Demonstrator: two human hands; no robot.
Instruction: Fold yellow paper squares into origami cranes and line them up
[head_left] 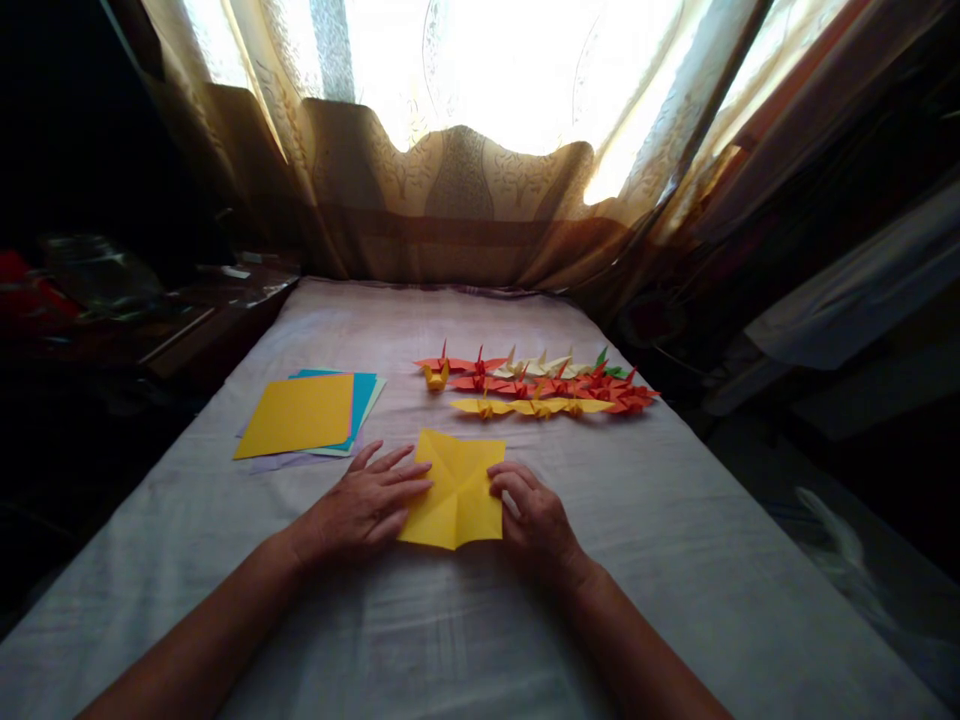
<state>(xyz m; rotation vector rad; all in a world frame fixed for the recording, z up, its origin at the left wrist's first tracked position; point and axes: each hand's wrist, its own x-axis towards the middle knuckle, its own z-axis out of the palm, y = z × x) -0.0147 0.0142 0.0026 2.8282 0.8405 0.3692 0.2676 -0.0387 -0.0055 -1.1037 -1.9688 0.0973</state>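
Observation:
A creased yellow sheet of origami paper (459,488) lies unfolded on the cloth-covered table, with fold lines meeting near its middle. My left hand (375,497) rests flat at its left side, fingers spread and their tips over the paper's edge. At the right edge my right hand (534,510) has its fingers curled, thumb and fingertips pinching the sheet. Beyond the hands, folded paper cranes in red (517,386), yellow (541,407) and cream (541,366) stand in rows. A small orange-yellow folded piece (436,377) sits at the left end of these rows.
To the left is a stack of square papers (300,412), yellow on top, with blue and pale sheets beneath. A white cloth (337,640) covers the table. Curtains (450,190) hang before a bright window behind it. A dark surface with a jar (97,272) stands left.

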